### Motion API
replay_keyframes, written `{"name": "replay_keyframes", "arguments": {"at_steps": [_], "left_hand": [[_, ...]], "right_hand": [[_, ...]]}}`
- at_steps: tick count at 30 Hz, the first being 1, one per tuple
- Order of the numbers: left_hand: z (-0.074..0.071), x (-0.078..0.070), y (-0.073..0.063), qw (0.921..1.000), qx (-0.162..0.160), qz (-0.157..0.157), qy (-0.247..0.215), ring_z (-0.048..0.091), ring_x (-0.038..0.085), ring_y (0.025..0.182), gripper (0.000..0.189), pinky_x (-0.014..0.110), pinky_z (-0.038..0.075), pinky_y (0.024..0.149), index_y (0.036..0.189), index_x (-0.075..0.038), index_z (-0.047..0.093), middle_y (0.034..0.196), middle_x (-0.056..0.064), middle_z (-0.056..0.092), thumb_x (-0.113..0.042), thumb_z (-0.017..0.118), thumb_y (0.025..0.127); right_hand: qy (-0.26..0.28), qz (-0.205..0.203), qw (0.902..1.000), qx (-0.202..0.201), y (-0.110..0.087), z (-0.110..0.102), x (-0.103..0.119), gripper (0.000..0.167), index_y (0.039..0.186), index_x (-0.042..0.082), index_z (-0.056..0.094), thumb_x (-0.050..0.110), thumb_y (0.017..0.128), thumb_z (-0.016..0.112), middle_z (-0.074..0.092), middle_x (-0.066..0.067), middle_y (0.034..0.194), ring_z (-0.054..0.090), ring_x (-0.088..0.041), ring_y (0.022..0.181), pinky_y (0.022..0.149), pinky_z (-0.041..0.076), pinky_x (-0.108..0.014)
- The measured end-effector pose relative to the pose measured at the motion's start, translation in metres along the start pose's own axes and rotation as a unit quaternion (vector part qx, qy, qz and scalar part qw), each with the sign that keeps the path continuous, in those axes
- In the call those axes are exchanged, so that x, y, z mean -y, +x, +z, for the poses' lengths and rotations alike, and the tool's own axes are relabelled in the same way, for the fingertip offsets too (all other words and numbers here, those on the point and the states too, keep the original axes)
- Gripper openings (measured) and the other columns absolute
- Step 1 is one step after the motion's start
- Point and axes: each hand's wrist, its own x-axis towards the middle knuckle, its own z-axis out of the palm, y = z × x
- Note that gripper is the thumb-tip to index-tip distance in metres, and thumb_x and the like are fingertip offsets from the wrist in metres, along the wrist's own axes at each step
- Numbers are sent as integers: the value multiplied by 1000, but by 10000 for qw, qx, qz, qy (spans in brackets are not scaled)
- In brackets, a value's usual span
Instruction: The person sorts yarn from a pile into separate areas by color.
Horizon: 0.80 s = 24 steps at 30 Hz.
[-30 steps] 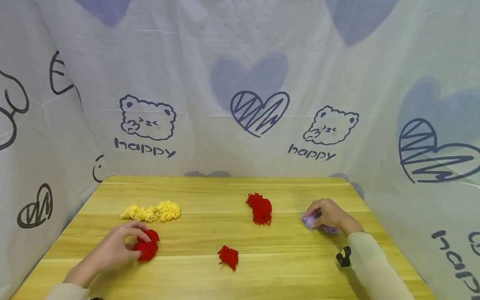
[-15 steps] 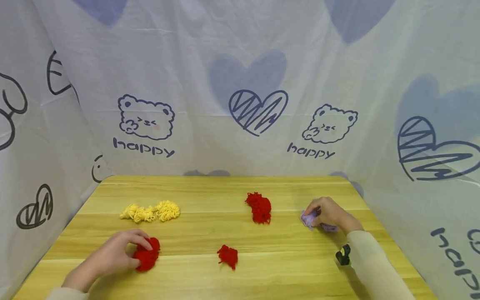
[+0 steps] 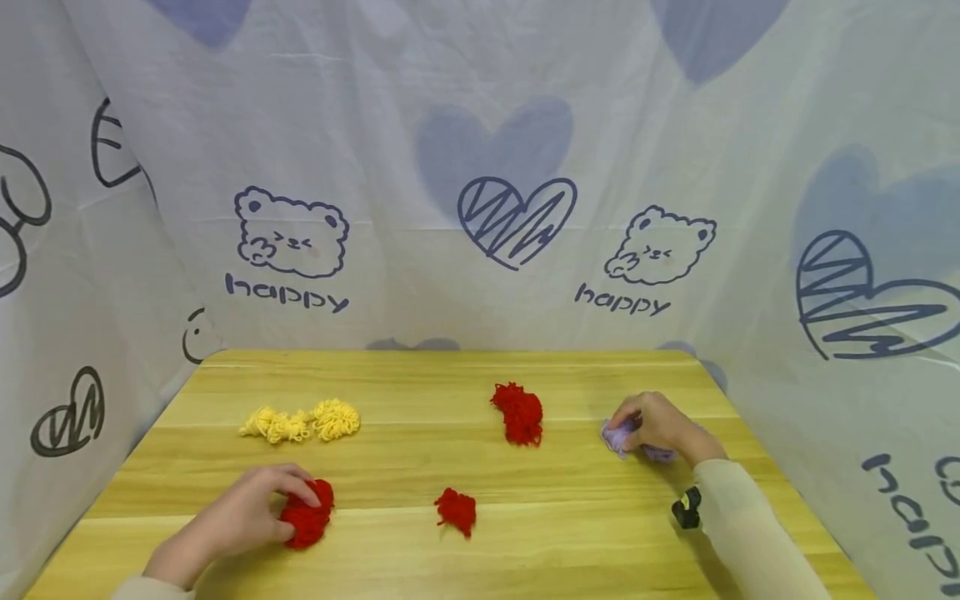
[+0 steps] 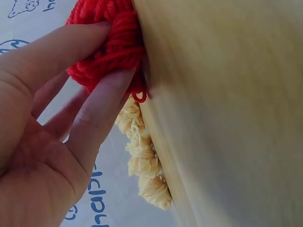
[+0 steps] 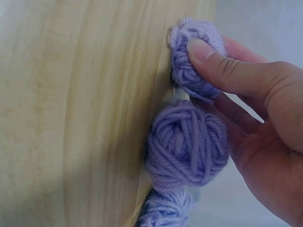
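At the left front of the table, my left hand (image 3: 247, 517) grips a red yarn ball (image 3: 309, 515) between thumb and fingers. The left wrist view shows the thumb and a finger pressed into the wound red strands (image 4: 111, 42). On the right side, my right hand (image 3: 660, 427) pinches a purple yarn ball (image 5: 194, 61), thumb on its near face. A second purple yarn ball (image 5: 189, 144) sits right beside it, and a third, paler purple ball (image 5: 165, 208) is partly cut off by the view's edge. In the head view, the right hand hides much of the purple yarn.
Yellow yarn bundles (image 3: 300, 422) lie in a row at the back left of the wooden table (image 3: 420, 400). A red yarn clump (image 3: 520, 415) is right of the middle, and a smaller red piece (image 3: 456, 511) lies nearer the front. Printed curtains (image 3: 405, 275) surround the table.
My left hand has brought the red yarn ball toward the front of the table, then slightly to the right. The right hand has stayed in place on the purple yarn ball.
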Motion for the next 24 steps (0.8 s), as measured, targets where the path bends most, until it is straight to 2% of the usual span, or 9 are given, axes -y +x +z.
{"name": "replay_keyframes", "arguments": {"at_steps": [10, 16, 19, 21, 23, 24], "left_hand": [[3, 0, 2, 9999, 41, 82, -95, 68, 32, 104, 38, 24, 55, 83, 93, -26, 80, 120, 12, 71, 0, 86, 66], [7, 3, 1, 9981, -208, 550, -158, 65, 14, 100, 39, 22, 55, 79, 94, -26, 78, 116, 9, 69, 1, 87, 67], [6, 3, 1, 9970, -182, 622, -415, 61, 8, 103, 36, 21, 57, 74, 96, -24, 78, 118, 13, 67, -2, 88, 70], [5, 1, 0, 9967, -56, 516, -631, 62, 14, 107, 33, 21, 59, 72, 99, -23, 79, 124, 18, 65, -5, 88, 73], [2, -3, -1, 9964, 83, 380, -751, 61, 27, 113, 31, 23, 61, 74, 102, -21, 79, 130, 23, 61, -9, 89, 75], [0, -5, -1, 9973, 116, 298, -667, 60, 32, 116, 31, 24, 61, 77, 103, -22, 80, 134, 24, 59, -13, 90, 75]], "right_hand": [[-57, 16, 10000, -14, 1, 0, -2, 23, 90, 13, 83, 2, 72, 91, 78, -9, 102, 71, -24, 94, 84, 62, -43], [-75, -101, 9999, -24, 1, 0, -3, 23, 90, 13, 83, 2, 71, 91, 78, -9, 101, 71, -24, 93, 83, 63, -41], [-116, -98, 9999, -42, 1, 1, -4, 24, 89, 13, 83, 2, 71, 91, 78, -8, 100, 71, -22, 92, 82, 63, -38], [-120, -88, 9999, -42, 1, 0, -4, 24, 89, 14, 83, 2, 70, 91, 78, -8, 100, 71, -22, 92, 82, 63, -38], [-98, -67, 9999, -36, 1, 0, -3, 24, 89, 13, 83, 2, 71, 91, 78, -8, 101, 71, -23, 92, 82, 62, -39], [-87, -88, 9999, -19, 1, 0, -3, 23, 90, 13, 83, 2, 71, 91, 78, -8, 101, 71, -23, 93, 82, 62, -40]]}}
